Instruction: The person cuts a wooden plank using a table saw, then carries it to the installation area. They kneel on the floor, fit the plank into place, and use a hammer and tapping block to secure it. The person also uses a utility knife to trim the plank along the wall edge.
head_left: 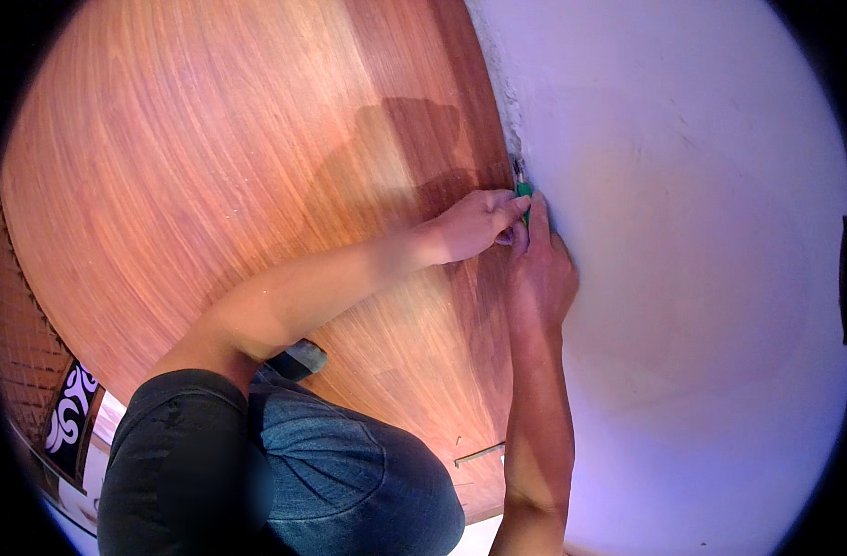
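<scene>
A small tool with a green handle point(524, 191) and a narrow metal tip stands at the seam between the wood-grain surface point(210, 139) and the white wall point(683, 232). Its tip touches or nearly touches the rough edge of the wall; its exact kind is hard to make out. My left hand point(479, 224) reaches in from the left, thumb and fingers closed at the handle. Close beside it, my right hand point(541, 269) is closed around the lower part of the handle, index finger lying along it. The fingers hide much of the handle.
Rough, chipped plaster point(509, 93) runs along the seam. My bent knee in jeans point(368, 473) fills the lower middle, with a dark shoe point(303, 360) above it. A thin dark strip point(479, 454) lies near the wall. A patterned black-and-white panel point(71, 408) stands at lower left.
</scene>
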{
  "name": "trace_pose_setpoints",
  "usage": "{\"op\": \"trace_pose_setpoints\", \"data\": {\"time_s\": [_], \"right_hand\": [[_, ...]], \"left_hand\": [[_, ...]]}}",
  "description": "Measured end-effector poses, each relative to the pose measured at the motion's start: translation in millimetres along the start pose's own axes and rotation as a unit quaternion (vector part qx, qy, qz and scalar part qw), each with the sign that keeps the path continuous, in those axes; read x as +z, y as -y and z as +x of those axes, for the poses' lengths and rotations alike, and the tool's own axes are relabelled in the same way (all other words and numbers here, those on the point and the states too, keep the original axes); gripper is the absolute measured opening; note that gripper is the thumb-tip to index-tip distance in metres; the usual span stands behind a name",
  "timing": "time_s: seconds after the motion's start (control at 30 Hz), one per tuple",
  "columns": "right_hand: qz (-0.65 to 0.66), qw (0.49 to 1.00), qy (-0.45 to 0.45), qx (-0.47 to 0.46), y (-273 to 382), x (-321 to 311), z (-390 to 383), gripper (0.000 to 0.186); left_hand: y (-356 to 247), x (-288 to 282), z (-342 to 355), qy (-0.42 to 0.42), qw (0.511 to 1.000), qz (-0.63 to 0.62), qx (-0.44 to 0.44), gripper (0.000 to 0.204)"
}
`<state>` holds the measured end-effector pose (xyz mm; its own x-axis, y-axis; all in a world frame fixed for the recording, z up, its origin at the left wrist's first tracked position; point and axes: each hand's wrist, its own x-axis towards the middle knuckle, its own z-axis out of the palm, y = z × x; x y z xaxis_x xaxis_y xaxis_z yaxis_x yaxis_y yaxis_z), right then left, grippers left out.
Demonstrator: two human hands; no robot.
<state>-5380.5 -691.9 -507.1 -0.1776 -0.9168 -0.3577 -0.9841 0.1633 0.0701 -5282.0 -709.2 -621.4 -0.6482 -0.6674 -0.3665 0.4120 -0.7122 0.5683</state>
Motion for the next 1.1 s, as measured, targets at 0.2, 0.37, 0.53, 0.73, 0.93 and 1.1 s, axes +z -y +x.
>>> {"op": "trace_pose_setpoints", "data": {"time_s": [0.2,0.37,0.53,0.73,0.93,1.1], "right_hand": [[0.003,0.999,-0.008,-0.037,-3.1,-0.8,1.8,0.043],[-0.007,0.998,0.003,-0.056,-3.9,-5.0,4.3,0.043],[-0.015,0.997,0.004,-0.070,-9.7,-4.0,4.4,0.046],[-0.023,0.998,0.013,-0.058,-7.4,-3.9,1.9,0.048],[-0.025,0.993,-0.063,-0.095,-14.1,9.0,3.8,0.054],[-0.016,0.994,-0.038,-0.099,-12.3,5.3,2.9,0.050]], "left_hand": [[1.8,-4.0,1.2,0.003,1.000,0.016,-0.003,0.043],[-2.0,-8.9,4.1,-0.006,0.999,0.002,-0.044,0.043],[-3.6,-11.0,5.3,0.005,0.997,-0.016,-0.073,0.044],[-5.6,-8.4,1.6,-0.001,0.998,0.021,-0.064,0.042],[-3.7,-6.9,1.6,0.011,0.999,-0.018,-0.039,0.040],[-3.8,-6.4,-1.2,-0.009,0.999,-0.007,-0.046,0.041]]}}
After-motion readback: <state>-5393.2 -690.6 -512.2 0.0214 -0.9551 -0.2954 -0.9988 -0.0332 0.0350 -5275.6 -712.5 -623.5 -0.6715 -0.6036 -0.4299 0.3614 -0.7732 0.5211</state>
